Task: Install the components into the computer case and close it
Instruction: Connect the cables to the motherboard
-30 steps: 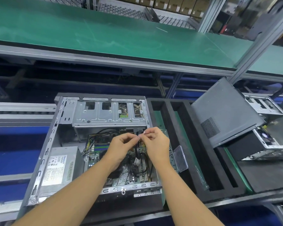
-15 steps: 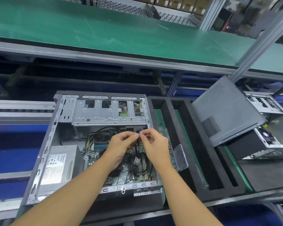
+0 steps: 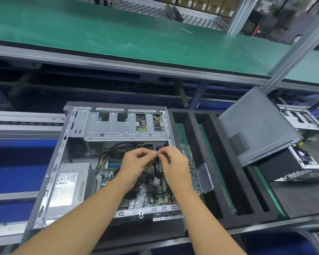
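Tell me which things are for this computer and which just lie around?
For the job: computer case, motherboard, small white part pinched by left hand and right hand, probably grey side panel.
Lying about: black foam tray, second computer case.

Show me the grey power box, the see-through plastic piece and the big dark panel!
power box (image 3: pixel 68 186), head view, on its labelled top.
see-through plastic piece (image 3: pixel 205 178), head view, on its middle.
dark panel (image 3: pixel 256 124), head view, on its flat face.

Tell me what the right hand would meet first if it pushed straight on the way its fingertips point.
The left hand: the right hand points left, its fingertips pinching a small white piece together with the left's thumb and forefinger. Depth looks matched, though one view cannot confirm it.
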